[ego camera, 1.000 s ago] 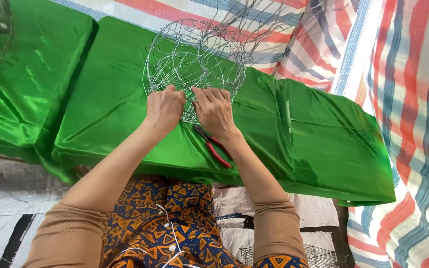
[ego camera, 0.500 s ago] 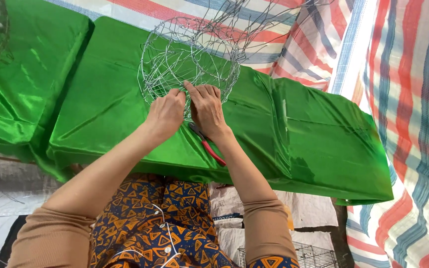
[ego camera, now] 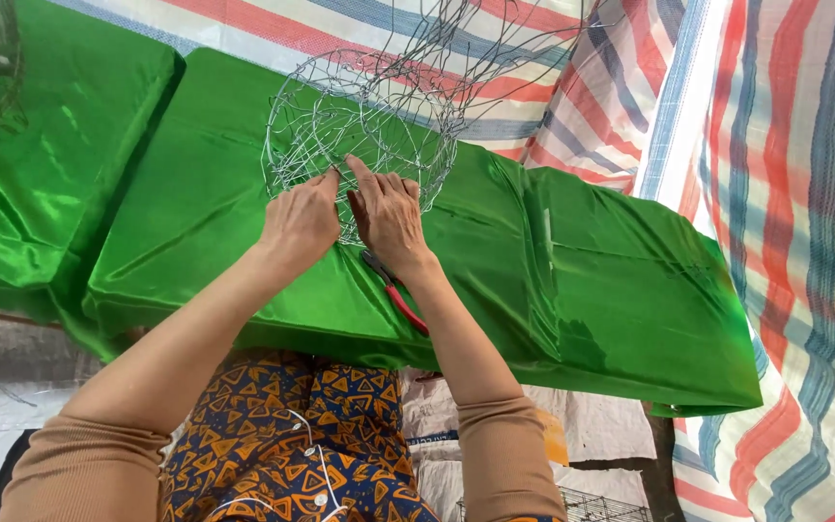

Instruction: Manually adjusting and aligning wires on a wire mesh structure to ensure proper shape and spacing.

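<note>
Head view — the only one I have. My left hand [ego camera: 300, 224] and right hand [ego camera: 390, 217] meet at the near rim of a round wire basket [ego camera: 359, 126], which sits on the desk under a shiny green cloth [ego camera: 572, 280], toward its far edge. Both hands are curled, fingertips pinching thin wire at the rim; I cannot tell exactly which strand each one grips. The basket's open mouth tips toward me and a little up. It is roughly round, so no strong long axis — its depth runs away from me, toward the striped tarp [ego camera: 804, 193] behind.

Red-handled pliers [ego camera: 396, 295] lie on the cloth just under my right wrist, handles pointing toward me.

Risks, as I judge them: loose wire ends could prick a finger or snag the cloth; the slick cloth could let the basket slide; my wrist could nudge the pliers off the near edge.
</note>
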